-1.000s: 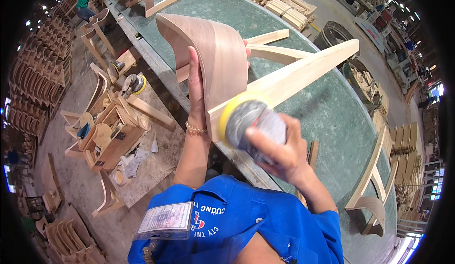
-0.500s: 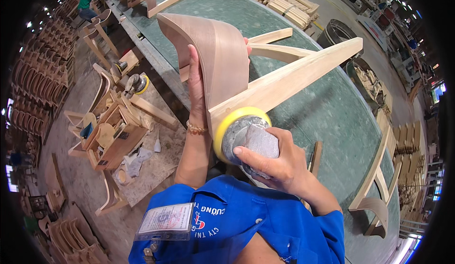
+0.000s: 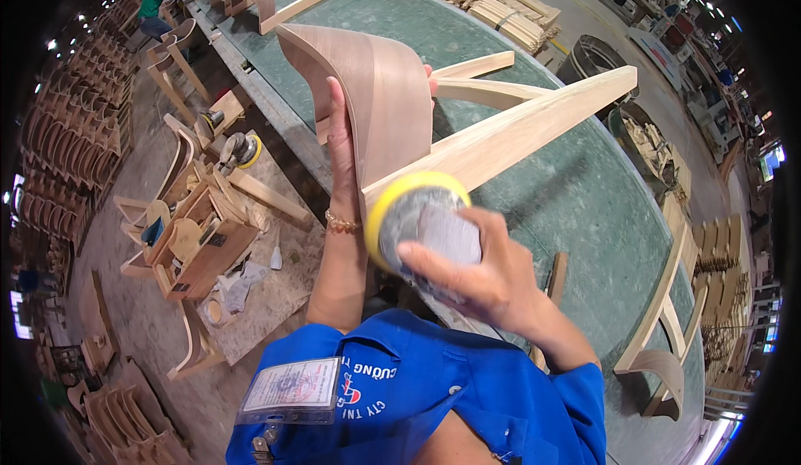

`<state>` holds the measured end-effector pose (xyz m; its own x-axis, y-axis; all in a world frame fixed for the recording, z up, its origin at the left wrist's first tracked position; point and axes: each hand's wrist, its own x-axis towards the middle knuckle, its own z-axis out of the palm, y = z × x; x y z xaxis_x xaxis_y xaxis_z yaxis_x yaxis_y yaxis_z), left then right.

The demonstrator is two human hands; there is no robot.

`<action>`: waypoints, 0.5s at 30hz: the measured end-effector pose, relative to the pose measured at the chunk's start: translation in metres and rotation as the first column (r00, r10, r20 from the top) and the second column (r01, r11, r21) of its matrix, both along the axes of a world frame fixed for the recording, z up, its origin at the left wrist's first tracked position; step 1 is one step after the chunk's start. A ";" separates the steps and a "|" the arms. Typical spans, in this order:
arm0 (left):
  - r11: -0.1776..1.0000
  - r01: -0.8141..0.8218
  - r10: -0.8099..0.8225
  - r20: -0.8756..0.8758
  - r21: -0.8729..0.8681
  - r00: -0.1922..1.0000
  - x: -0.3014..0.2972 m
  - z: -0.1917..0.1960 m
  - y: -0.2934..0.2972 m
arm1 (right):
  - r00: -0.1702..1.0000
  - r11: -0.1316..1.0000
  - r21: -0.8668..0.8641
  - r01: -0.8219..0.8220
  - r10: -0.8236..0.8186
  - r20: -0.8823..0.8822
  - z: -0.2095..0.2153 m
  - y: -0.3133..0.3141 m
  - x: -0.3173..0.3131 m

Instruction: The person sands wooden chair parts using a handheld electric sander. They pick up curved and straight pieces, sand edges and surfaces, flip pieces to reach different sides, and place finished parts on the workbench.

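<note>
A chair frame with a curved, veneered wooden backrest lies tilted on the green worktable. A straight pale leg runs from the backrest's lower corner to the upper right. My left hand grips the backrest from behind, its thumb along the near side and fingertips showing past the far edge. In my right hand is a round power sander with a yellow pad rim, its grey top under my palm. The pad meets the near end of the leg, beside the backrest's corner. Motion blurs the right fingers slightly.
More chair frames line the table's far end, and another lies at right. A wooden box and a second sander are at left. Scrap bins stand beyond the table. A co-worker in green bends far left.
My right hand has moved the sander slightly up and left along the leg's end. The chair frame has shifted a little left, with my left hand still on it.
</note>
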<state>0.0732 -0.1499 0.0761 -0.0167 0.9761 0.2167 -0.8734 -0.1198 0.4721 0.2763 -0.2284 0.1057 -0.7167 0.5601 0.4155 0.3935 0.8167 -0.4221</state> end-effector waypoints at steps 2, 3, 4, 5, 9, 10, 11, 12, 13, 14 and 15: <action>1.000 -0.003 0.003 0.000 -0.007 1.000 0.002 0.001 0.000 | 0.995 0.993 0.102 0.065 -0.057 -0.076 -0.002 0.017 -0.004; 1.000 0.002 -0.002 0.003 -0.009 1.000 0.002 0.003 -0.002 | 0.988 0.989 0.065 0.129 -0.123 -0.096 0.001 0.023 -0.003; 1.000 0.008 -0.007 0.006 -0.011 1.000 0.003 0.005 -0.003 | 0.974 0.978 0.088 0.188 -0.174 -0.142 0.000 0.030 0.001; 1.000 -0.004 0.004 0.008 -0.016 1.000 0.004 0.005 -0.003 | 0.958 0.964 0.110 0.243 -0.220 -0.184 -0.004 0.038 0.005; 1.000 -0.012 0.013 0.020 -0.021 1.000 0.003 0.006 -0.004 | 0.935 0.941 0.128 0.315 -0.284 -0.213 -0.013 0.037 0.015; 1.000 -0.003 0.004 0.029 -0.023 1.000 0.001 0.005 -0.004 | 0.944 0.950 0.123 0.288 -0.261 -0.200 -0.014 0.031 0.013; 1.000 0.018 -0.017 0.043 -0.023 0.999 0.001 0.004 -0.003 | 0.951 0.955 0.120 0.272 -0.248 -0.183 -0.015 0.025 0.012; 1.000 0.012 -0.011 0.041 -0.021 0.999 0.001 0.004 -0.002 | 0.967 0.968 0.117 0.224 -0.206 -0.150 -0.015 0.020 0.009; 1.000 0.006 -0.006 0.039 -0.020 0.999 0.001 0.004 -0.002 | 0.979 0.981 0.090 0.169 -0.157 -0.129 -0.011 0.011 0.002; 1.000 0.002 -0.001 0.033 -0.022 0.999 0.002 0.004 -0.001 | 0.986 0.989 0.087 0.118 -0.107 -0.124 -0.009 0.006 -0.005; 1.000 0.000 0.000 0.028 -0.025 1.000 0.002 0.004 -0.001 | 0.991 0.994 0.083 0.067 -0.057 -0.120 -0.008 0.003 -0.010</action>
<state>0.0756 -0.1511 0.0805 -0.0224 0.9812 0.1917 -0.8863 -0.1082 0.4503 0.2665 -0.2253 0.0977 -0.6253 0.5598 0.5437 0.3963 0.8280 -0.3968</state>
